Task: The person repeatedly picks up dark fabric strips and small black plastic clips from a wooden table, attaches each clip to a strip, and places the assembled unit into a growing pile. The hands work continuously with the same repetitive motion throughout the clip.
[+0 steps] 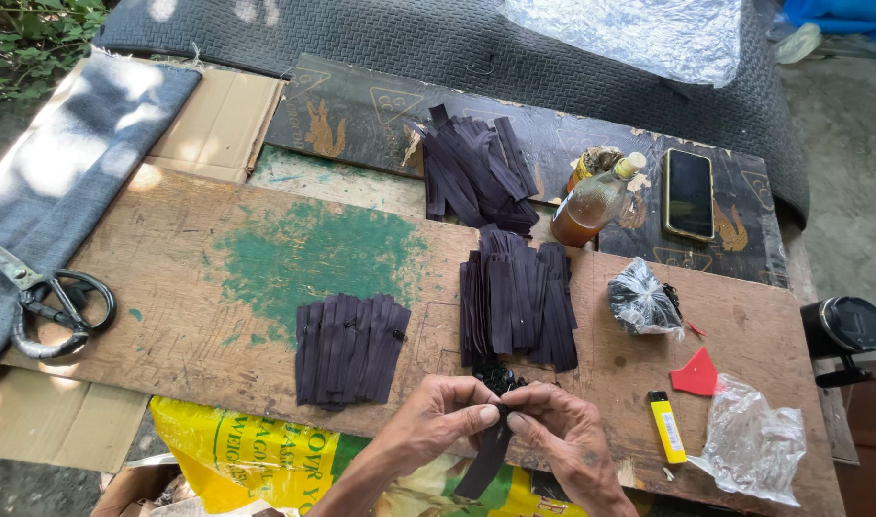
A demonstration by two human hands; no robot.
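My left hand [436,414] and my right hand [559,431] meet at the near edge of a wooden board [199,316], both pinching the top of one dark zipper strip [484,461] that hangs down between them. Just beyond my fingers lies a small heap of black sliders [496,375]. A row of dark zipper strips [349,348] lies to the left of my hands. A second stack [519,297] sits straight ahead, and a looser pile [476,172] rests farther back.
Large scissors [47,302] lie at the left on grey cloth. A bottle of brown liquid [593,203], a phone [689,193], a knotted plastic bag of small black parts [641,302], a red scrap [696,374], a yellow lighter [666,427] and a clear bag [750,442] are at the right.
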